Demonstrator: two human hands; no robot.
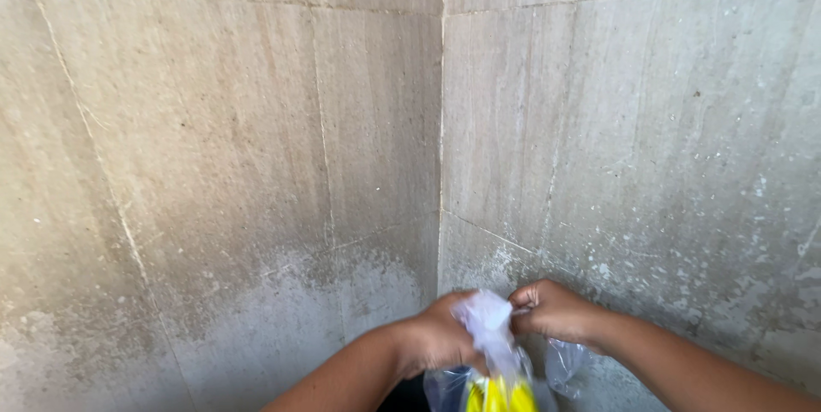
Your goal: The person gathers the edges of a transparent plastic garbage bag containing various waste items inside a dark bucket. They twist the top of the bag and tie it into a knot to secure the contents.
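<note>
- Entering from the lower middle of the frame, the left forearm runs up to the left hand (438, 337), which is closed in a fist on the left side of a clear plastic bag (489, 326); its fingers are turned away from the camera, so how they grip cannot be made out.
- Gathered and twisted into a pale bunch, the neck of the clear plastic bag sits between the two fists, low and just right of centre in the frame.
- Below that bunch, something yellow (501, 397) shows through the plastic; the bottom edge of the frame cuts it off, and what it is cannot be told.
- The right hand (552, 309) is closed, its knuckles up, pinching the right side of the bag's neck; its forearm leaves the frame at the lower right corner.
- A loose fold of the bag hangs under the right wrist, partly hidden by it.
- Behind the hands, two tiled walls (214, 138) meet in a corner that runs down the middle of the frame; the tiles look stained and speckled near the bottom.
- The hands work close to that corner, with bare wall filling the frame above and to either side.
</note>
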